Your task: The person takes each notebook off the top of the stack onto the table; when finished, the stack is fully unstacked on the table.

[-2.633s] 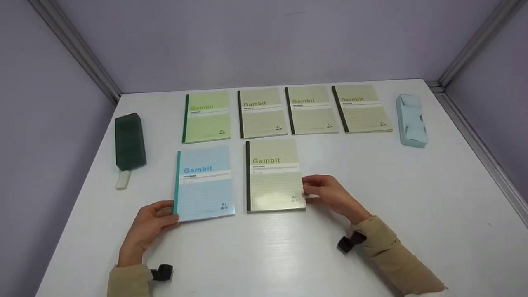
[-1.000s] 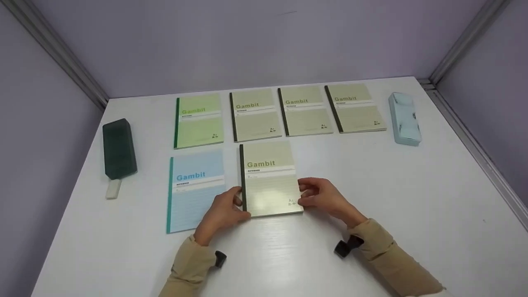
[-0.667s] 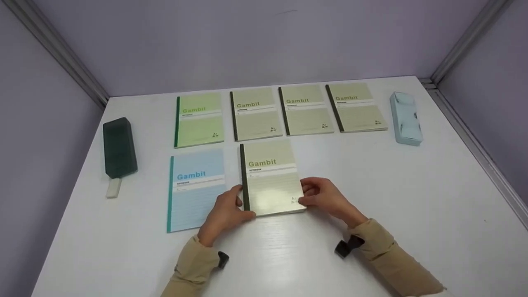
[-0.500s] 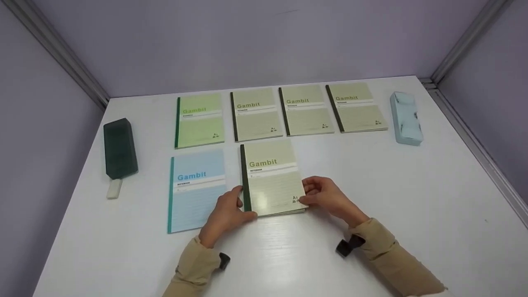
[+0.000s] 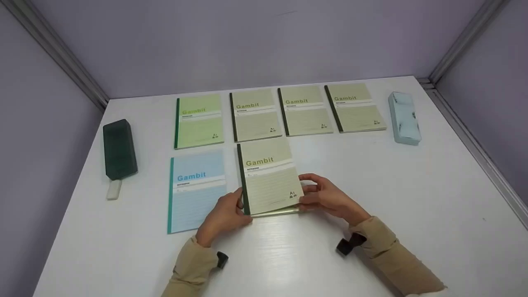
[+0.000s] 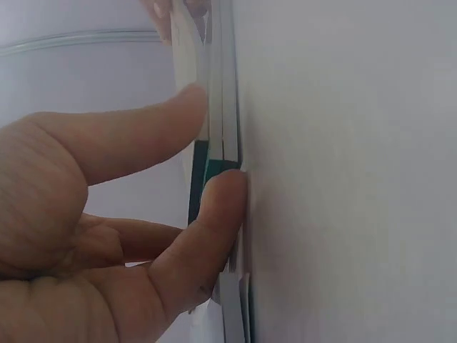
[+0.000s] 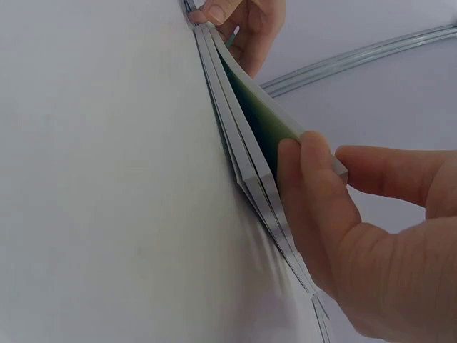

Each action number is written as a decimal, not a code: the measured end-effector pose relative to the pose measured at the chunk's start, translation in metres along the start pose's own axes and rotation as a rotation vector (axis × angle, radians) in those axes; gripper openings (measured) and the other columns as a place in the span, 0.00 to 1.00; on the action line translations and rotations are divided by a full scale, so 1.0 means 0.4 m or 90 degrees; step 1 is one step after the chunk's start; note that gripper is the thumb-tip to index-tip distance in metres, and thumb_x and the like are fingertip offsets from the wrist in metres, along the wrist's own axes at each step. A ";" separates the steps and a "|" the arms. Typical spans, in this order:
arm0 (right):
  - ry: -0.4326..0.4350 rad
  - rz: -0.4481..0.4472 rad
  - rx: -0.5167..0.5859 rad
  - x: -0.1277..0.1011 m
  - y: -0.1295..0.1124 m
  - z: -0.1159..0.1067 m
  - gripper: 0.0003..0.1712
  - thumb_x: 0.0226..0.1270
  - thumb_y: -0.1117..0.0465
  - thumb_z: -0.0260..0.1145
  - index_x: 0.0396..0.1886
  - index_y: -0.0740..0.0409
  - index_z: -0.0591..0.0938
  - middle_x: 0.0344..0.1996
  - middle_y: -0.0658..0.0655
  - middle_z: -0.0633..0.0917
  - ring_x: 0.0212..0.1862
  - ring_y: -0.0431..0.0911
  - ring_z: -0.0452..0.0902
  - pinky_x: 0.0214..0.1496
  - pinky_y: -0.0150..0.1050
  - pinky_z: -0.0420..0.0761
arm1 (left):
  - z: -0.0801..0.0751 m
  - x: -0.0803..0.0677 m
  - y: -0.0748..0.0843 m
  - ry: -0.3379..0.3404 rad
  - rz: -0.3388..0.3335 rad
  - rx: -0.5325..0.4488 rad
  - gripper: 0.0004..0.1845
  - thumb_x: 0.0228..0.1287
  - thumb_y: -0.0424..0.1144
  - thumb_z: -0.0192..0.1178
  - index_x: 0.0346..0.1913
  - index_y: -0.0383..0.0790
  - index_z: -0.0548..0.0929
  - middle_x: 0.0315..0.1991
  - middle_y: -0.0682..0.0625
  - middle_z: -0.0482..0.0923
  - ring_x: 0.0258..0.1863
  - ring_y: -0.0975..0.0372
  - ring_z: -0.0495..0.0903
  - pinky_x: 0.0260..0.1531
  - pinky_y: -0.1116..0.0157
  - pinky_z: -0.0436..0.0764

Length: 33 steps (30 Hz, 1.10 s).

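Note:
A beige Gambit notebook (image 5: 270, 181) with a dark spine lies on top of a small stack of notebooks (image 7: 253, 168) in the middle of the table. My right hand (image 5: 328, 196) pinches its right edge between thumb and fingers and holds that side raised. A wedge-shaped gap with a green cover beneath shows in the right wrist view. At the lower spine corner, my left hand (image 5: 225, 212) holds the stack, thumb at the front edge and fingers along the spines. Partly behind that hand lies a light blue notebook (image 5: 196, 187) on the left.
Behind stands a row with a green notebook (image 5: 200, 123) and beige notebooks (image 5: 258, 119). A dark green box (image 5: 119, 148) with a white piece (image 5: 114, 189) at its lower end lies far left. A pale blue case (image 5: 405, 119) lies far right. Walls border the white table (image 5: 392, 177).
My left hand has moved right, from the blue notebook to the beige stack's spine. My right hand has lifted the top notebook's right edge, so a gap now shows below it.

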State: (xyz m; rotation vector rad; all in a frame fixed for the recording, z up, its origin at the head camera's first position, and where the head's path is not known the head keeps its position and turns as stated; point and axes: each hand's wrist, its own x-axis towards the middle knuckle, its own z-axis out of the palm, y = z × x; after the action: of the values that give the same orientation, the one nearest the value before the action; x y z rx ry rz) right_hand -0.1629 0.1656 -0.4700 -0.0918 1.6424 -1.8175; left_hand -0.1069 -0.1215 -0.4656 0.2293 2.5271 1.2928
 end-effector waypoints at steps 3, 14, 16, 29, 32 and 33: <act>-0.012 -0.006 0.020 0.000 0.000 0.005 0.39 0.56 0.80 0.61 0.68 0.65 0.61 0.50 0.66 0.81 0.46 0.52 0.81 0.44 0.41 0.83 | 0.000 0.001 -0.001 -0.002 0.014 0.000 0.25 0.48 0.26 0.68 0.52 0.35 0.74 0.31 0.44 0.71 0.26 0.62 0.73 0.27 0.65 0.73; -0.024 -0.047 0.110 -0.014 -0.015 -0.003 0.40 0.56 0.82 0.58 0.69 0.59 0.62 0.49 0.62 0.81 0.47 0.51 0.80 0.43 0.38 0.82 | 0.000 0.007 0.007 -0.015 -0.019 0.001 0.24 0.48 0.33 0.72 0.49 0.38 0.75 0.31 0.44 0.72 0.26 0.61 0.72 0.27 0.65 0.72; -0.033 -0.046 0.139 -0.018 -0.019 -0.007 0.40 0.56 0.83 0.57 0.69 0.59 0.62 0.50 0.63 0.81 0.47 0.51 0.79 0.43 0.38 0.82 | -0.001 0.007 0.005 -0.016 -0.016 -0.004 0.25 0.46 0.32 0.72 0.49 0.38 0.75 0.31 0.44 0.73 0.27 0.61 0.72 0.27 0.65 0.73; -0.072 -0.085 0.277 -0.060 -0.055 -0.042 0.39 0.60 0.84 0.53 0.69 0.56 0.60 0.55 0.65 0.75 0.48 0.53 0.77 0.43 0.39 0.82 | 0.000 0.009 -0.002 -0.016 -0.024 0.004 0.28 0.47 0.34 0.73 0.51 0.35 0.73 0.31 0.45 0.71 0.28 0.61 0.70 0.28 0.65 0.71; -0.064 -0.089 0.281 -0.070 -0.064 -0.054 0.39 0.61 0.84 0.52 0.69 0.55 0.59 0.55 0.64 0.74 0.48 0.53 0.76 0.43 0.38 0.82 | 0.000 0.008 -0.001 -0.016 -0.025 0.011 0.27 0.48 0.34 0.73 0.50 0.35 0.73 0.31 0.45 0.70 0.27 0.61 0.69 0.27 0.66 0.70; -0.061 -0.090 0.280 -0.073 -0.067 -0.058 0.39 0.61 0.84 0.52 0.69 0.55 0.59 0.56 0.64 0.74 0.49 0.53 0.75 0.43 0.38 0.81 | 0.001 0.008 -0.001 -0.017 -0.025 0.012 0.27 0.48 0.34 0.73 0.51 0.35 0.73 0.30 0.45 0.70 0.27 0.61 0.69 0.27 0.66 0.69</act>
State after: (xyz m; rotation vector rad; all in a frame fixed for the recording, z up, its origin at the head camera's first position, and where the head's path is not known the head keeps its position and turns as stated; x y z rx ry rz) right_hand -0.1629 0.2001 -0.4395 -0.0996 1.1646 -2.2041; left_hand -0.1097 -0.1207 -0.4667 0.1979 2.5104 1.2427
